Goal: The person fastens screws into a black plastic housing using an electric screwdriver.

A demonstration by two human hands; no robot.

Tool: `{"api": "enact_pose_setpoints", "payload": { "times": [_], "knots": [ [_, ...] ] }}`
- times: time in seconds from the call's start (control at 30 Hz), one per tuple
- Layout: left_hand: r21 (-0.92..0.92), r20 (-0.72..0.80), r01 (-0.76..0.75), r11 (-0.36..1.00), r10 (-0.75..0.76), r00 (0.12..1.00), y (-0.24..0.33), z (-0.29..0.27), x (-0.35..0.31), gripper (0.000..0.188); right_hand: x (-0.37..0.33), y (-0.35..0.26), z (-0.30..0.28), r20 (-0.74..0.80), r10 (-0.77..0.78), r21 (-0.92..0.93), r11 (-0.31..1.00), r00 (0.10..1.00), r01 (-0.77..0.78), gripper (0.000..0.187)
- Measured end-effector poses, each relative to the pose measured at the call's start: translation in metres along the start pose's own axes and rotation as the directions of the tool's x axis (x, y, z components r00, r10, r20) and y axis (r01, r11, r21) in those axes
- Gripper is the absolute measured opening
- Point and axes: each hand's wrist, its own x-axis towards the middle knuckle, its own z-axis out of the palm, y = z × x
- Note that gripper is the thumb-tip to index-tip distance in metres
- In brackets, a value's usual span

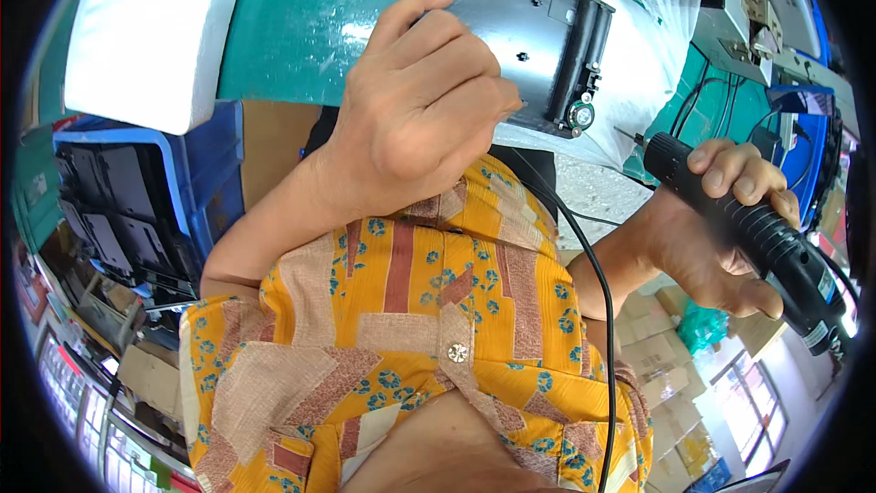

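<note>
My right hand is wrapped round a black electric screwdriver, its thin metal bit pointing up and left, free of any part. A flat black plastic panel lies on the bench, with small holes, a thick rolled right edge and a small round green-and-silver part at its near right corner. Over the panel's near left side is my left hand, its fingers curled closed. The back of that hand hides the fingertips and whatever they may hold.
White foam stands at left on the green bench. Below it, a blue crate holds several black panels. White wrap lies beside the panel. A black cable crosses my front. Metal equipment stands at far right.
</note>
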Motion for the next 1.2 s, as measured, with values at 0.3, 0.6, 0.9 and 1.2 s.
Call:
{"api": "enact_pose_setpoints", "payload": {
  "times": [0.3,0.6,0.9,1.2],
  "knots": [
    [-0.001,0.070,0.005,1.000,-0.005,0.998,0.002,-0.002,0.007,0.022,0.002,-0.003,0.000,0.027,0.037,-0.002,0.999,0.999,-0.037,0.089],
    [-0.010,0.080,-0.006,1.000,0.007,0.997,0.001,-0.006,0.006,0.023,0.001,-0.003,0.000,0.051,0.023,-0.002,1.000,0.998,-0.023,0.093],
    [-0.010,0.061,0.003,1.000,-0.002,0.998,0.000,-0.001,0.006,0.021,0.000,0.000,0.000,-0.016,0.031,0.023,0.999,0.999,-0.031,0.089],
    [-0.015,0.052,-0.010,1.000,0.011,0.999,0.000,0.002,0.006,0.020,0.002,0.000,-0.003,-0.028,0.041,0.012,0.999,0.999,-0.040,0.085]
  ]
}}
